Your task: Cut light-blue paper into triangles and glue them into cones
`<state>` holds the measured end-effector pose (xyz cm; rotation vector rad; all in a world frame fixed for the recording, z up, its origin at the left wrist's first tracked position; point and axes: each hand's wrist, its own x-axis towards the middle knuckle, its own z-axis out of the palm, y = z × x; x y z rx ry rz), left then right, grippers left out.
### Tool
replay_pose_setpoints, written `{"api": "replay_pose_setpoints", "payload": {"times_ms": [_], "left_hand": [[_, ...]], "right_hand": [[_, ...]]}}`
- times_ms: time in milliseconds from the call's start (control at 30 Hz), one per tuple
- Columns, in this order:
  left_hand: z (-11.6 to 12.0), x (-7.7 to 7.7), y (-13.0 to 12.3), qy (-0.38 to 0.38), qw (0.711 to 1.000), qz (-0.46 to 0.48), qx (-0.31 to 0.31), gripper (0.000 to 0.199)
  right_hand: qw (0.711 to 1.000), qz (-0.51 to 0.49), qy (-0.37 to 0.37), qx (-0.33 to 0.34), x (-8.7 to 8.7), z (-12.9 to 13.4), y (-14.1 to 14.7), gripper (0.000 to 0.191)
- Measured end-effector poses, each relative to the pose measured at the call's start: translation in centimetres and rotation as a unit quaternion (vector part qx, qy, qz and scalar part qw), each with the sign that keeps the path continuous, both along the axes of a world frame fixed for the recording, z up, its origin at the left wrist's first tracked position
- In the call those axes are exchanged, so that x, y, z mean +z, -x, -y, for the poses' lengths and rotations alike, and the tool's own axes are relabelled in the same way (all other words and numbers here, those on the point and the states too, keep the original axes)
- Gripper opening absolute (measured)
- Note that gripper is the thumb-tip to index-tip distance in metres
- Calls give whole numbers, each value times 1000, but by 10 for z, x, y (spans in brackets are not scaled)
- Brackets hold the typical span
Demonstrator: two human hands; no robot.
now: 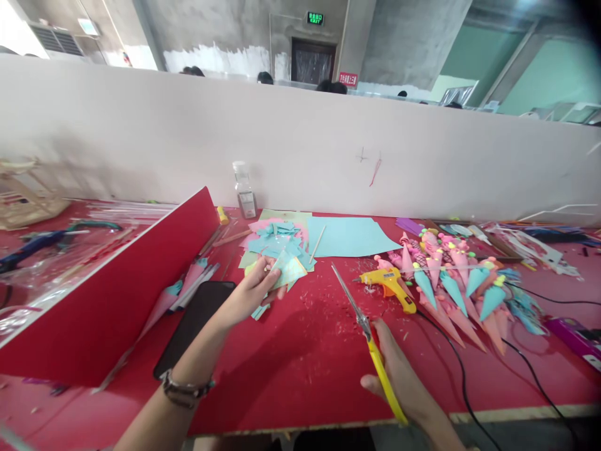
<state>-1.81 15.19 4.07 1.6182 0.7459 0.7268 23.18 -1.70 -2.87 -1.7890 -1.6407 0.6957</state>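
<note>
Translucent sheet, tinted pale blue and yellow, is near the middle of the table, pinched between the thumb and fingers of the left grip. Just beyond it is a loose pile of blue paper pieces, lying on pink and pale green paper. A thin white stick lies right of the pile, partly over a large blue sheet that extends right along the far side. Right of centre, the right grip is at the yellow handles of a pair of scissors, its thumb spread to the left; how firmly it holds them I cannot tell. Their blades are together and point far and left. Beyond the right grip lies a yellow glue gun, its nozzle to the left, beside a heap of pink and blue cones. Left of the left grip, a black phone lies near a red upright panel. A clear bottle with a white cap stands at the far side, near the white partition.
</note>
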Motion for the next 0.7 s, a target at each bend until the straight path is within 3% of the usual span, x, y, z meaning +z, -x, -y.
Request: {"api": "replay_pose_setpoints", "payload": {"times_ms": [133,367,567,700], "left_hand": [[16,7,-7,46,995,70,54,25],[25,5,-10,-19,992,45,115,33],[27,4,-10,-43,979,115,161,34],[29,2,-15,-79,987,67,125,34]], "right_hand": [[999,1,17,32,8,-9,15,82],[998,42,16,34,27,-21,28,63],[997,64,-5,35,30,-20,26,52],[998,53,-15,37,31,-20,27,50]]}}
